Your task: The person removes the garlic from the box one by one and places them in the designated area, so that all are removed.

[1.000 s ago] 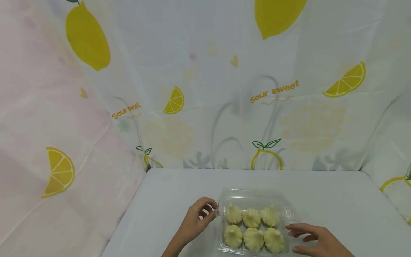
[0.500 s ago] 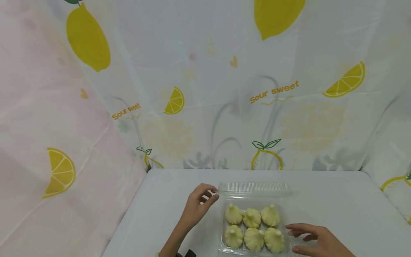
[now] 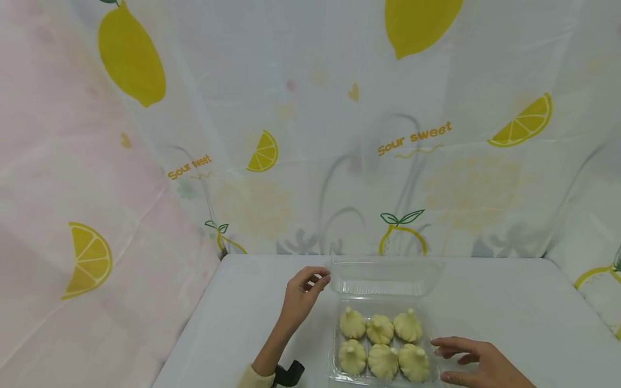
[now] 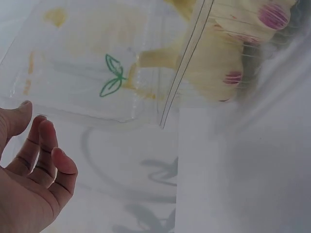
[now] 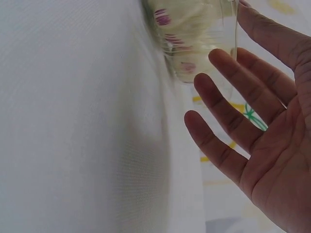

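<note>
In the head view, a clear plastic clamshell box (image 3: 333, 345) stands at the near part of the table. Inside it sit two rows of pale yellow pieces shaped like garlic bulbs (image 3: 384, 362), stems upward; the wrist views show purple marks underneath. The box's clear lid (image 3: 385, 286) is swung back, away from the person. My left hand (image 3: 298, 299) pinches the lid's left edge between thumb and index finger, the other fingers loosely bent. At the box's right side, my right hand (image 3: 477, 360) rests its nearly straight fingers and thumb (image 5: 272, 39) against the rim.
A white table (image 3: 499, 302) lies under the box. Lemon-printed curtains (image 3: 310, 134) hang behind and at both sides. A black wrist mount (image 3: 289, 373) sits on the left forearm, below a pale sleeve (image 3: 255, 377).
My left hand has moved away from the person with the lid's edge, swinging the lid from over the garlic-shaped pieces to behind the box. The right hand has stayed at the box's right side.
</note>
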